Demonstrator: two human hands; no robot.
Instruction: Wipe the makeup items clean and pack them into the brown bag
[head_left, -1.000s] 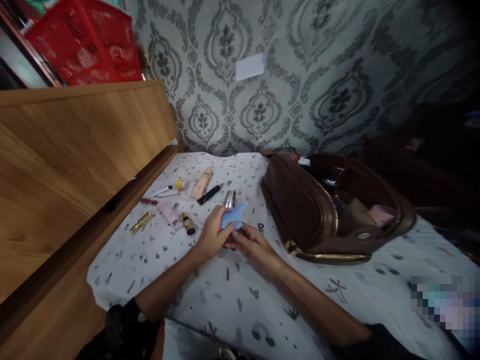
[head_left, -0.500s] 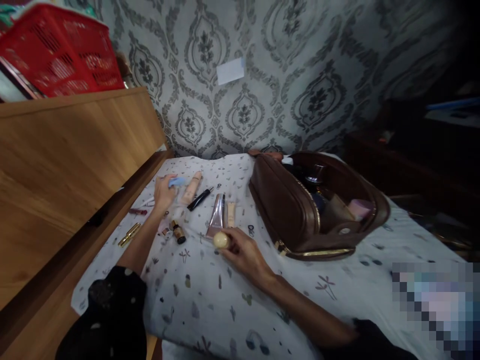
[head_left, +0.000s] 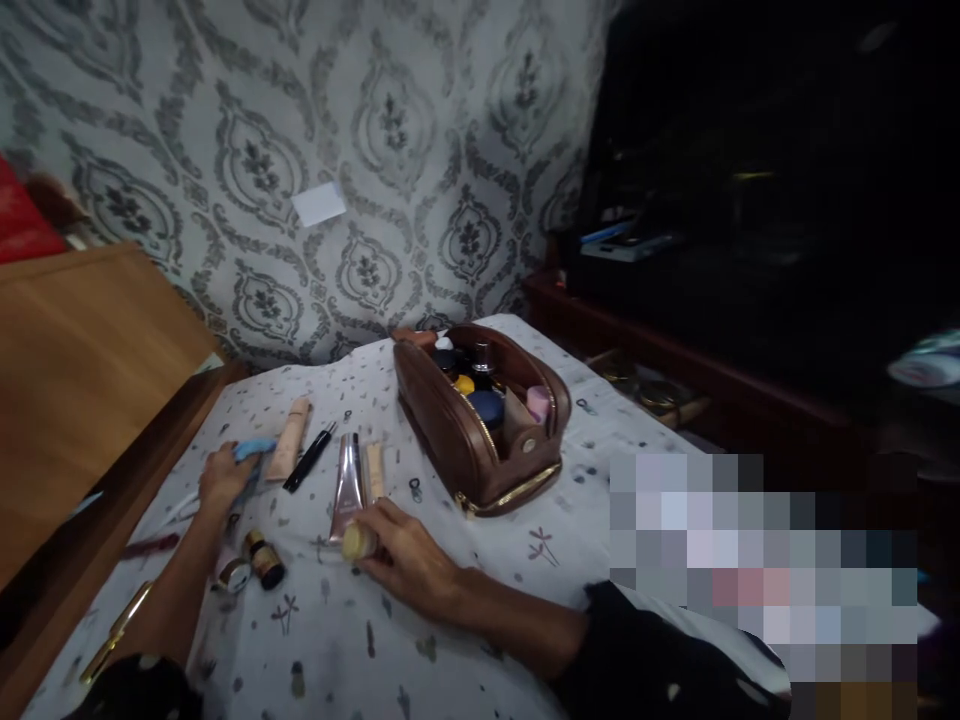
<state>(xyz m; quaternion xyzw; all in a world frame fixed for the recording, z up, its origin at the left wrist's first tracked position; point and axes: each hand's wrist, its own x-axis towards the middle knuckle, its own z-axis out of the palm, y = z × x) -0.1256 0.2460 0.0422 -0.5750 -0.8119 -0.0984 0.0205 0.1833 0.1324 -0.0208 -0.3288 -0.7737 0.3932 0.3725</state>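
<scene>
My left hand (head_left: 222, 482) is closed on a light blue, soft-looking item (head_left: 255, 448) whose kind I cannot make out, left of a beige cosmetic tube (head_left: 289, 442). In my right hand (head_left: 414, 560) is a small container with a round, pale yellow end (head_left: 358, 541), gripped low over the cloth. Just beyond it lie a shiny pinkish tube (head_left: 348, 488) and a smaller beige tube (head_left: 374, 468). A slim black cosmetic tube (head_left: 309, 462) rests between the hands. Nearer to me are a small dark bottle (head_left: 264, 560) and a white-and-pink container (head_left: 233, 572).
An open brown toiletry bag (head_left: 435, 430) with several containers inside stands right of the tubes on the patterned cloth (head_left: 465, 540). A gold tube (head_left: 116, 635) and a dark red stick (head_left: 150, 547) lie by my left forearm. A wooden panel (head_left: 82, 370) borders the left side.
My view has swung to the right, so the bag and cosmetics appear farther left. Both hands keep hold of the same items, close to the same tubes.
</scene>
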